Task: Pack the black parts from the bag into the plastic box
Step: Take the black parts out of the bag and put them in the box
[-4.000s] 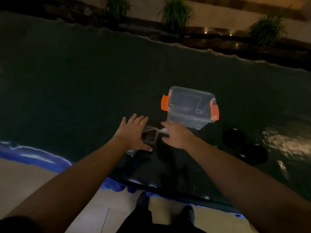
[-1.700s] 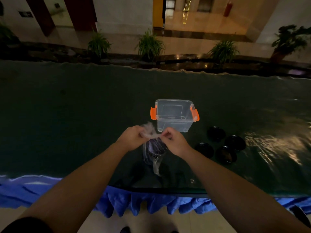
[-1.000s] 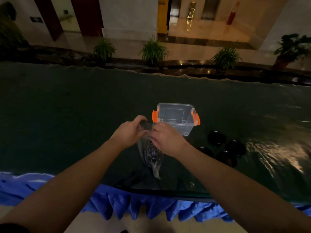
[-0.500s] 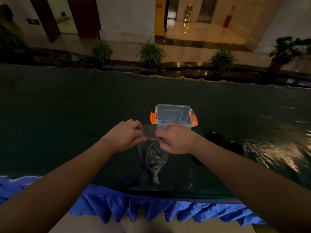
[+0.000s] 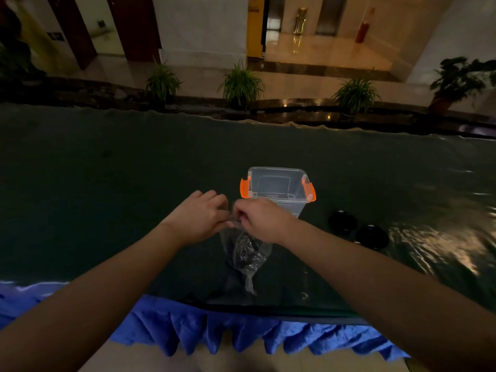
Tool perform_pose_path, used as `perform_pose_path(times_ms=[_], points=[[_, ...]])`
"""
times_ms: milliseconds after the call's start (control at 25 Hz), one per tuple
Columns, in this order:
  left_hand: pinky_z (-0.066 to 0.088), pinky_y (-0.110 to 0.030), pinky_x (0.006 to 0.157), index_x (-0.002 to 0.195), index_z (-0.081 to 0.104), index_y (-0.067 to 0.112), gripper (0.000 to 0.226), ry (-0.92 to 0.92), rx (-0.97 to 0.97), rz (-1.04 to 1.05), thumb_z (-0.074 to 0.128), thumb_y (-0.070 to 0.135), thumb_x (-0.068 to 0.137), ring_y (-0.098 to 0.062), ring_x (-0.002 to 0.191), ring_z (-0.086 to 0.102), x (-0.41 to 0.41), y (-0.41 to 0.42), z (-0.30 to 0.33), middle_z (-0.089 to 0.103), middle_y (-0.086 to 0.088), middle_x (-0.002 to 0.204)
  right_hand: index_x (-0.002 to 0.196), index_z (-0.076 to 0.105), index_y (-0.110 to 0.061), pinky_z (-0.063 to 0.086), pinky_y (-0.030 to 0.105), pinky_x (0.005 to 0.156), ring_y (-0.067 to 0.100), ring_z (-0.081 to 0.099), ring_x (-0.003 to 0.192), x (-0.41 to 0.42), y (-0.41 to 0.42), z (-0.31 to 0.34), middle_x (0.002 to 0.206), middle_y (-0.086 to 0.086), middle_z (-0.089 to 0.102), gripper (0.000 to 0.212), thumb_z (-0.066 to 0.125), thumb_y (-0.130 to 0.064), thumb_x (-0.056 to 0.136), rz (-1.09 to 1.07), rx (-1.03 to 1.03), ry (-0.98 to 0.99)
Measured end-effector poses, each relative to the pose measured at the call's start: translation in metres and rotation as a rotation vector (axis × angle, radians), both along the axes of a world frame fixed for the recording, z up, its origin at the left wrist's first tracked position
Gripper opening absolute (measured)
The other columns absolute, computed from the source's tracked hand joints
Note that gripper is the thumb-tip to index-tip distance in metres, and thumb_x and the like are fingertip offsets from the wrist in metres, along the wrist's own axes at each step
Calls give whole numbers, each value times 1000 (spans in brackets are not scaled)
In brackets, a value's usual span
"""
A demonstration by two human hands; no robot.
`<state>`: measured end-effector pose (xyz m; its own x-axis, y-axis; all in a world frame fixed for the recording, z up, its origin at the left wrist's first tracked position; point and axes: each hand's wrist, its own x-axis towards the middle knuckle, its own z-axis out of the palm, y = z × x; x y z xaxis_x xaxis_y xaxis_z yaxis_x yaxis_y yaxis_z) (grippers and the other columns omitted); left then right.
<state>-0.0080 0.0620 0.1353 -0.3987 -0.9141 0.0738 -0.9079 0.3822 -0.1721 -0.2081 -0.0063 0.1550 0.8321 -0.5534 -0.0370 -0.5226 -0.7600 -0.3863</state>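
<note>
A clear plastic bag [image 5: 248, 253] with small black parts [image 5: 244, 248] inside hangs upright over the dark table [image 5: 107, 183]. My left hand [image 5: 200, 220] and my right hand [image 5: 261, 218] both pinch the bag's top edge, close together. Just behind my right hand stands the clear plastic box [image 5: 277, 187] with orange latches, open and with nothing in it that I can see.
Two round black lids or discs [image 5: 371, 236] lie on the table right of the box. A blue cloth skirt [image 5: 241, 328] hangs from the table's near edge. Potted plants line a ledge behind the table.
My hands have drawn closer together at the top of the bag. The bag still hangs between them, in front of the box.
</note>
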Motion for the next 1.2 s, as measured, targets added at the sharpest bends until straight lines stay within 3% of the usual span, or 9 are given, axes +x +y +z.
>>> perform_pose_path(times_ms=[240,360,480,560,640,800,960,1120,1200], points=[[48,-40,84,113,68,31,38,5,-36,-4,41,52,97,-19,105,54,10,5,-7,56,0,121,122,55,-24,58,42,77,21,63,90,7,-2,-3,102,2,63,52,49,-66,92,20,-174,279],[50,-40,87,120,60,30,39,72,-44,3,44,57,96,-20,111,56,9,8,-17,54,-3,129,151,31,-29,57,46,84,30,61,108,6,-8,-5,130,10,55,84,53,-73,83,60,-195,405],[51,-45,99,147,34,32,77,332,-7,124,52,74,85,-20,126,52,5,14,-31,42,-2,147,159,2,-37,47,52,102,44,42,134,3,-12,-10,165,18,14,118,65,-80,70,66,-221,545],[48,-47,104,157,15,30,114,544,81,256,62,87,69,-20,131,48,3,20,-47,28,-2,156,159,-13,-37,33,56,113,51,24,144,-2,-13,-12,168,20,-11,134,67,-87,63,58,-246,587],[44,-48,109,159,2,29,141,713,236,409,72,90,53,-22,138,42,2,27,-71,18,-2,162,158,-18,-34,18,58,119,54,7,149,-7,-13,-13,167,21,-18,140,67,-88,61,53,-239,591],[33,-51,118,159,-6,26,165,846,512,602,87,81,35,-28,150,26,-10,35,-128,12,-7,166,162,7,-20,19,53,122,42,14,152,-13,-11,-13,168,18,13,123,61,-83,71,101,-259,556],[34,-47,118,159,3,22,162,981,466,609,97,64,34,-27,148,28,-32,28,-170,20,-8,162,143,50,-17,50,47,97,29,53,124,-18,-11,-22,132,9,61,61,56,-53,94,142,-198,404],[42,-50,113,155,11,35,153,1211,382,596,101,59,33,-19,140,40,-50,9,-185,34,0,155,138,55,-19,53,45,92,25,57,115,-23,-17,-31,123,5,66,39,59,-25,99,197,-261,419],[44,-40,110,153,14,45,151,1325,371,556,104,50,33,-9,135,46,-57,1,-190,43,8,150,135,57,-19,50,42,97,24,58,115,-22,-24,-35,123,4,67,38,63,-25,97,250,-339,412]])
